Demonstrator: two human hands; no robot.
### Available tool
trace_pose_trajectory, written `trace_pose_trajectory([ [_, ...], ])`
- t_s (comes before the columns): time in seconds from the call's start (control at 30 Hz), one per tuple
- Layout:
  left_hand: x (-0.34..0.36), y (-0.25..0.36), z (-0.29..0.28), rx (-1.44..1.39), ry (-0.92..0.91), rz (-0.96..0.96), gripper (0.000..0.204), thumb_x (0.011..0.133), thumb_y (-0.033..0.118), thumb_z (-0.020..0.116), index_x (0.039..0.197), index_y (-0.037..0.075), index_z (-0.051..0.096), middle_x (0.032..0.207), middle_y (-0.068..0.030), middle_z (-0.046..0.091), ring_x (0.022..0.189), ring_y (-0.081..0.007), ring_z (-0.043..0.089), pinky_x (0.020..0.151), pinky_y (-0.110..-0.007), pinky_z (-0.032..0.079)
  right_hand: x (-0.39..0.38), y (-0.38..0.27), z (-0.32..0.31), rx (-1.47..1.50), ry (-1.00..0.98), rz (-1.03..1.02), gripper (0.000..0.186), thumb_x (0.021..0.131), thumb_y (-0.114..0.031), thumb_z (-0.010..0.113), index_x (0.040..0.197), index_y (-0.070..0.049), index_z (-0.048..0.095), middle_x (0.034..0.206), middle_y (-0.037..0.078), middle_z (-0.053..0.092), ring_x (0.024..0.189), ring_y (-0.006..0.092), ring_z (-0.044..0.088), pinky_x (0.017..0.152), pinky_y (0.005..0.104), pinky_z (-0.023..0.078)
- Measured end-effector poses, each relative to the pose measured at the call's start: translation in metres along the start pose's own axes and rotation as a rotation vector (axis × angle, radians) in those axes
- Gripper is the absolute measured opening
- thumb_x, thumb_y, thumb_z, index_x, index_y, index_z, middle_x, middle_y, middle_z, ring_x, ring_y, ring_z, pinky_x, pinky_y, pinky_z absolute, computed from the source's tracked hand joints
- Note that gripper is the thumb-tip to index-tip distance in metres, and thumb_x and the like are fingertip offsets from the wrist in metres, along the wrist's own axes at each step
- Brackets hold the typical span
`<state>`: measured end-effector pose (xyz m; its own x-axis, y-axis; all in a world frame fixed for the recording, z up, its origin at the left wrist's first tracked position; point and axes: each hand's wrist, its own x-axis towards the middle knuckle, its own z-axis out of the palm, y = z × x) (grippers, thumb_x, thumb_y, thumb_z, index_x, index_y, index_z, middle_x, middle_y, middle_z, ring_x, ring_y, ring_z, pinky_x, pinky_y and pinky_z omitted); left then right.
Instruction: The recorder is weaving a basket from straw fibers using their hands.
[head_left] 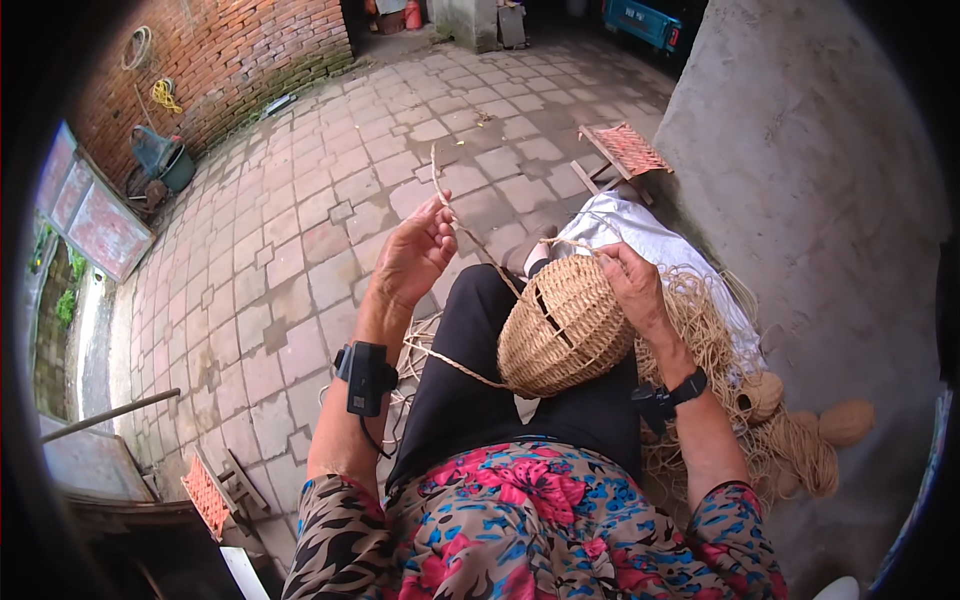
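A woven straw basket (575, 325), rounded and tan, rests on my lap between my thighs, with a dark slit across its weave. My left hand (418, 245) is raised to its left, fingers pinched on a twisted straw cord (480, 246). That cord's loose end points upward past the fingers, and its other end runs down to the basket. At the basket's upper right, my right hand (635, 287) grips its rim, where a strand also loops out. Another cord (450, 360) stretches from the basket's lower left toward the floor.
Heaped straw cord (690, 330) lies by my right leg beside a white sack (640, 232). Rolled cord balls (845, 422) sit near the grey wall (810, 200). A low woven-seat stool (625, 150) stands ahead; another (208, 497) is at lower left. Paving (270, 250) spreads toward a brick wall (240, 45).
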<state>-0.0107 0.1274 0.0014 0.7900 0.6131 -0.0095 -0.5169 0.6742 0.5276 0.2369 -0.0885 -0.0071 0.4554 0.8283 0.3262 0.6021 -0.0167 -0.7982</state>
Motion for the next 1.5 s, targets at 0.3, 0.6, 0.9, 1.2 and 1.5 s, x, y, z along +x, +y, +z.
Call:
trace_pose_trajectory([
  [0.3, -0.002, 0.016, -0.002, 0.092, -0.161, 0.082, 0.022, 0.093, 0.016, 0.060, 0.113, 0.005, 0.058, 0.092, -0.0041, 0.061, 0.076, -0.0114, 0.058, 0.064, -0.023, 0.051, -0.001, 0.002, 0.000, -0.009, 0.019, -0.042, 0.021, 0.092, -0.022, 0.057, 0.101, -0.004, 0.064, 0.075, 0.011, 0.065, 0.067, 0.0186, 0.062, 0.065, 0.0325, 0.049],
  [0.6, -0.019, 0.003, 0.020, 0.279, 0.031, -0.036, 0.021, 0.095, 0.018, 0.057, 0.112, 0.006, 0.055, 0.098, -0.0085, 0.066, 0.072, -0.0067, 0.063, 0.067, -0.022, 0.054, -0.002, 0.000, -0.001, -0.032, 0.034, -0.016, 0.020, 0.092, -0.021, 0.057, 0.100, -0.004, 0.064, 0.074, 0.011, 0.065, 0.067, 0.0175, 0.062, 0.065, 0.0318, 0.049],
  [0.9, -0.034, -0.036, -0.069, 1.196, 0.315, -0.230, 0.016, 0.081, 0.014, 0.074, 0.089, 0.008, 0.061, 0.073, 0.0027, 0.059, 0.060, -0.0066, 0.054, 0.054, -0.021, 0.046, -0.002, -0.008, -0.002, -0.034, 0.019, -0.018, 0.021, 0.093, -0.023, 0.058, 0.099, -0.004, 0.064, 0.073, 0.010, 0.065, 0.067, 0.0170, 0.063, 0.065, 0.0317, 0.049],
  [1.2, -0.029, -0.035, -0.080, 1.656, 0.333, -0.152, 0.022, 0.085, 0.022, 0.069, 0.090, 0.001, 0.068, 0.073, -0.0039, 0.065, 0.061, -0.0111, 0.060, 0.053, -0.023, 0.053, -0.002, -0.006, 0.000, -0.027, 0.026, -0.056, 0.020, 0.093, -0.024, 0.057, 0.100, -0.006, 0.064, 0.074, 0.010, 0.065, 0.066, 0.0181, 0.062, 0.064, 0.0320, 0.049],
  [1.5, -0.034, -0.078, 0.031, 0.679, 0.118, -0.310, 0.013, 0.091, 0.021, 0.064, 0.091, 0.008, 0.062, 0.078, -0.0009, 0.063, 0.065, -0.0079, 0.060, 0.059, -0.023, 0.053, -0.002, -0.006, -0.002, -0.028, 0.026, -0.012, 0.021, 0.092, -0.024, 0.058, 0.099, -0.006, 0.065, 0.077, 0.011, 0.067, 0.069, 0.0207, 0.065, 0.065, 0.0326, 0.049],
])
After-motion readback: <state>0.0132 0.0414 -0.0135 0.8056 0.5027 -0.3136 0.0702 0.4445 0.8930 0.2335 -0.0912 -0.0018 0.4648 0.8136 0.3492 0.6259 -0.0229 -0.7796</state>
